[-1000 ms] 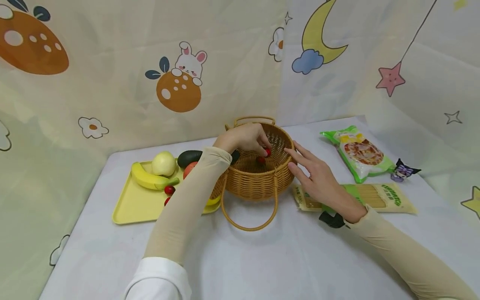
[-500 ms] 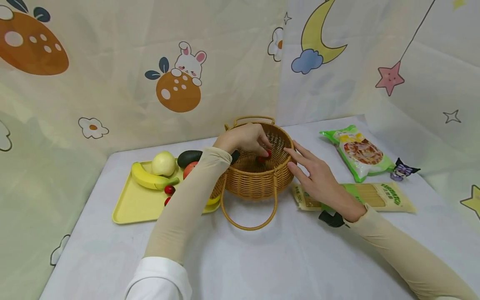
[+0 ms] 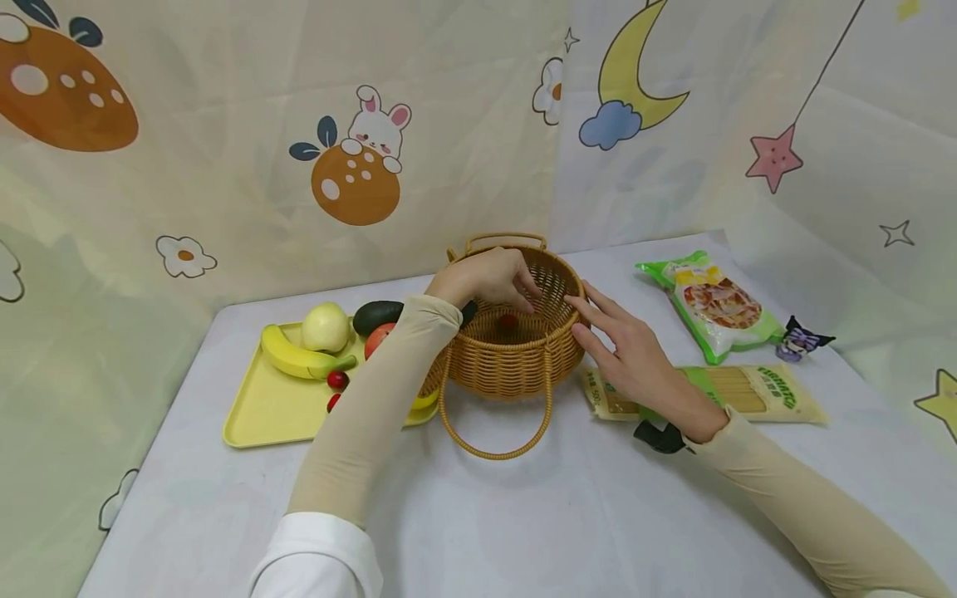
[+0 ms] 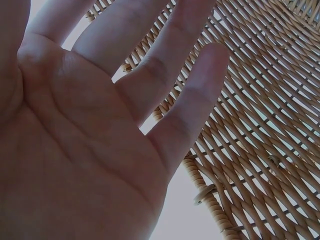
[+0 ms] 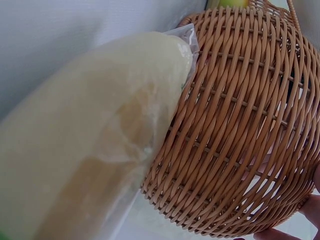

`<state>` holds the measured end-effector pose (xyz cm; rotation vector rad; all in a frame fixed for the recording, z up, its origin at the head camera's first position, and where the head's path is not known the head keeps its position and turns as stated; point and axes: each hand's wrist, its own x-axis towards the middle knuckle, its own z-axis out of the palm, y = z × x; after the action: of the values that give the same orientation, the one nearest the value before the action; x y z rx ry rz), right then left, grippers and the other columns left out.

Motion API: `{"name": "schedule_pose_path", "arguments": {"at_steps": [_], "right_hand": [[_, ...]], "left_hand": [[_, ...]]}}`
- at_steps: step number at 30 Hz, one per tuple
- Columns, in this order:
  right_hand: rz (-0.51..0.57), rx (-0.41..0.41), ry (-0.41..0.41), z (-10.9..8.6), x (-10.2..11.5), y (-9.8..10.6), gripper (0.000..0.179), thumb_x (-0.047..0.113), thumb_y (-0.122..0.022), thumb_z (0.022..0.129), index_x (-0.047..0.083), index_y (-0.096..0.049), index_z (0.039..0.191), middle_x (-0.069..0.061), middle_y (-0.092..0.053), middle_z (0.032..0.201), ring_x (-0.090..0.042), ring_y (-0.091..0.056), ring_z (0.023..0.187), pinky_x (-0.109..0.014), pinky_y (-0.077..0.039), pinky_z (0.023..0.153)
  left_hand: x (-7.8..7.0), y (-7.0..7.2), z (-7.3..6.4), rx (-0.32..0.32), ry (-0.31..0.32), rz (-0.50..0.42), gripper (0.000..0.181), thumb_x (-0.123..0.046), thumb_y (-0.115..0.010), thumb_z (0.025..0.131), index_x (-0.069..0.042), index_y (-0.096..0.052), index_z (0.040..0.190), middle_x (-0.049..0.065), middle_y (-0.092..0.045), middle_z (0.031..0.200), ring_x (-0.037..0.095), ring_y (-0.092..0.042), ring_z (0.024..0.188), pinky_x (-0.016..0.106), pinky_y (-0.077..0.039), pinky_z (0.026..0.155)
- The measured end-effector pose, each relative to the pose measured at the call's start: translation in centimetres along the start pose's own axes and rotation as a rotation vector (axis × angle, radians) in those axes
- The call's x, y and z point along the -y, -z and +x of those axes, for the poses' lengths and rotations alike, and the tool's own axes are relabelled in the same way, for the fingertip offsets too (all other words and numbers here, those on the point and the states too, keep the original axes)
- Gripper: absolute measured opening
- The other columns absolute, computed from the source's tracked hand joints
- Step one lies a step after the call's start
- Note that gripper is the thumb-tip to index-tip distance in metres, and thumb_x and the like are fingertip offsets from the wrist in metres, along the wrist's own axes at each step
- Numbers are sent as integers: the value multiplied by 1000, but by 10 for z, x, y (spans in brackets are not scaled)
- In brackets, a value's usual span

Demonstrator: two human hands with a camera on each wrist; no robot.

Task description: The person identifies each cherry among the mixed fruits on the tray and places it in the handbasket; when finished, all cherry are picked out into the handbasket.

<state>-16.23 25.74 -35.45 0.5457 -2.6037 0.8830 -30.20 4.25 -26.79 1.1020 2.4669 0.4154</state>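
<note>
A round wicker basket (image 3: 497, 370) stands at the table's middle, its front handle folded down onto the cloth. My left hand (image 3: 489, 278) hangs over its opening, fingers relaxed and holding nothing. In the left wrist view, the palm (image 4: 85, 145) and spread fingers are beside the woven wall. One small round red fruit (image 3: 508, 321) shows inside the basket. With its fingertips, my right hand (image 3: 631, 353) touches the basket's right rim, fingers fairly straight. The right wrist view has its fingertips (image 5: 311, 207) at the basket's edge, the rest of the hand out of frame.
Left of the basket, a yellow tray (image 3: 277, 415) holds bananas (image 3: 295, 357), a pale round fruit (image 3: 326, 327), and small red fruits (image 3: 338, 380). A dark green avocado-like item (image 3: 376, 316) lies behind my left arm. Noodles (image 3: 740, 390), a green-white bag (image 3: 718, 307) and a small figurine (image 3: 802, 339) lie right.
My left fingers have let go of a small red fruit inside the basket. Two red fruits showed there earlier; one shows now. My right hand has stayed at the rim.
</note>
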Motion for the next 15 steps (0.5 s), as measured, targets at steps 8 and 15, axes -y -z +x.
{"name": "schedule_pose_path", "arguments": {"at_steps": [8, 15], "right_hand": [[7, 5, -7, 0, -1, 0, 49, 30, -49, 110, 18, -45, 156, -9, -30, 169, -38, -38, 151, -62, -42, 110], [9, 3, 0, 0, -1, 0, 48, 29, -50, 109, 16, -46, 156, -11, -30, 169, -38, -39, 150, -61, -43, 110]], "left_hand": [[1, 0, 2, -10, -14, 17, 31, -27, -77, 93, -17, -77, 123, 1, -74, 128, 16, -69, 115, 33, -55, 99], [3, 2, 1, -31, -27, -3, 33, -26, -78, 92, -15, -77, 123, 2, -76, 123, 16, -71, 110, 33, -57, 95]]}}
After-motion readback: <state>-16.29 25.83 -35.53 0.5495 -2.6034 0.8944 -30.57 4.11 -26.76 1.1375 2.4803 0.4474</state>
